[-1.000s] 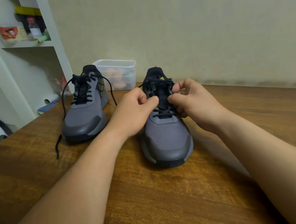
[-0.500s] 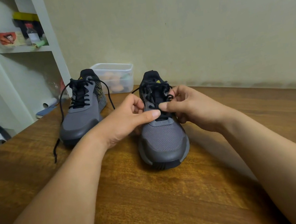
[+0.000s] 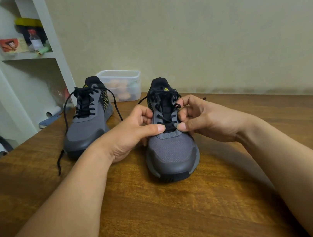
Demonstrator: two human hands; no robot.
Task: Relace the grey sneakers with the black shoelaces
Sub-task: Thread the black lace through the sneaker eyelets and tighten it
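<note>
Head view:
- Far sneaker [image 3: 89, 128]: stands on the left of the table [image 3: 166, 218]. Its far lace [image 3: 85, 106] runs to the top eyelets, with the ends loose and one trailing on the wood.
- Near sneaker [image 3: 171, 150]: mid-table, toe toward the person. The near lace [image 3: 168, 116] crosses the eyelets, and the upper rows look slack.
- Left hand [image 3: 129, 134]: fingers curled round the near sneaker's left eyelet edge, thumb pressed at the lowest lace row.
- Right hand [image 3: 208, 119]: mirrors it on the right edge. I cannot tell whether either pinches the lace itself.
- Done: both sneakers appear threaded.
- Left: probably snugging the near rows, then tying both.
- Count: two sneakers, two laces, two hands, one box [image 3: 124, 82] behind.
</note>
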